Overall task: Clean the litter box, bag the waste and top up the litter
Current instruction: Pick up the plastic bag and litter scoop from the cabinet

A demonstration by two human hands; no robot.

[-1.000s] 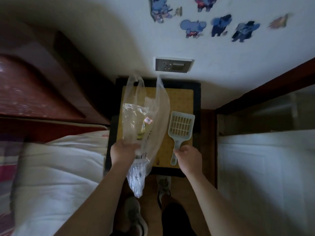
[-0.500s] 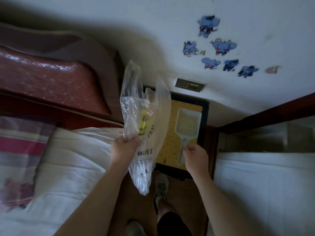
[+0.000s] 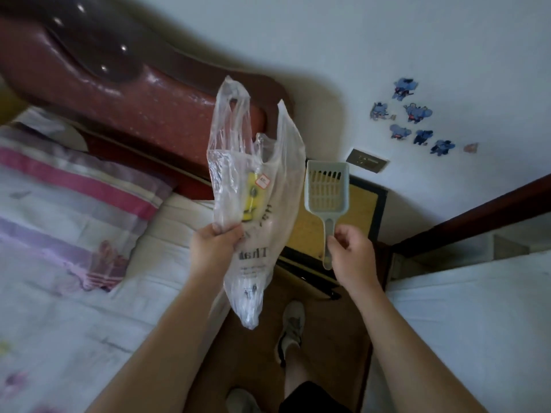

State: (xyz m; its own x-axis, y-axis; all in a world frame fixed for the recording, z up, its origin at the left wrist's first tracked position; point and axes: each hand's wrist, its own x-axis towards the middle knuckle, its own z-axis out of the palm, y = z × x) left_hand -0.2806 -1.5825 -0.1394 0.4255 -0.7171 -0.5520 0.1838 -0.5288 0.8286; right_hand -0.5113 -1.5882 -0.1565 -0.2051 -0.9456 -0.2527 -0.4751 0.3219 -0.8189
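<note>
A clear plastic bag (image 3: 262, 162) with printed lettering and a yellow mark stands up from my left hand (image 3: 216, 245), which grips it at its middle; its handles point upward and its tail hangs down. My right hand (image 3: 350, 253) holds the handle of a pale slotted litter scoop (image 3: 327, 186), scoop end raised. Behind both, on the floor against the wall, sits the black-rimmed litter box (image 3: 378, 210) with yellowish litter (image 3: 307, 234), partly hidden by bag and scoop.
A bed with white cover (image 3: 89, 293) and striped pillow (image 3: 68, 192) lies at left under a red-brown headboard (image 3: 134, 84). Another white bed (image 3: 477, 323) with a dark wooden frame (image 3: 477, 213) is at right. My feet stand on the brown floor strip (image 3: 328, 338) between. A wall socket (image 3: 367, 160) sits above the box.
The view has swung left and up, so the box sits further right. Both hands have risen, lifting bag and scoop higher above the box.
</note>
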